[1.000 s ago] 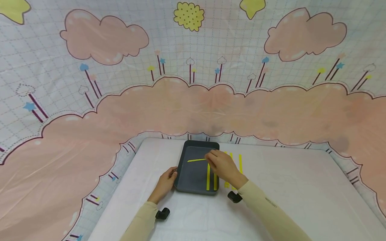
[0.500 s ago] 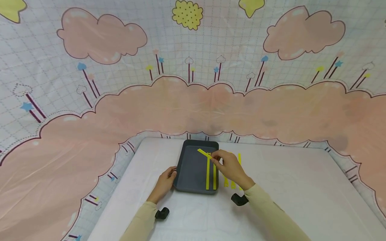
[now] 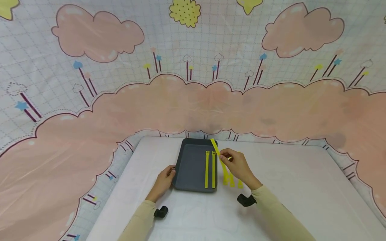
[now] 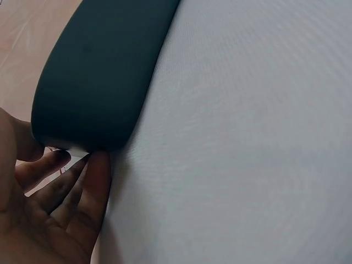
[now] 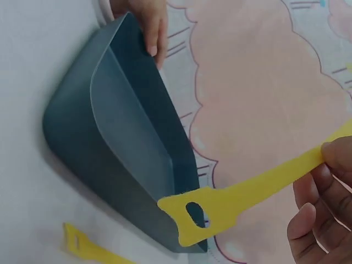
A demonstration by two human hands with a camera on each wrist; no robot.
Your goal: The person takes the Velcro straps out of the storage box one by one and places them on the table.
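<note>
My right hand (image 3: 240,166) pinches a yellow cable tie (image 3: 215,146) between thumb and fingers, just past the right edge of a dark grey tray (image 3: 190,167). In the right wrist view, the slotted wide end of that held tie (image 5: 220,212) hangs free beside the tray's wall. One yellow tie (image 3: 206,170) and another tie (image 3: 213,170) lie parallel inside the tray on its right half, slotted ends at the far side. My left hand (image 3: 162,183) grips the tray's left rim; the left wrist view has its fingers (image 4: 96,179) against the tray's lower edge.
Several more yellow ties (image 3: 232,182) lie on the white table (image 3: 289,187) right of the tray, partly behind the right hand. A patterned pink and white cloth (image 3: 181,103) rises behind the table.
From over the tray, my right hand has moved right with the tie, which has swung from pointing left to nearly upright. The two ties in the tray are uncovered. My left hand stays put.
</note>
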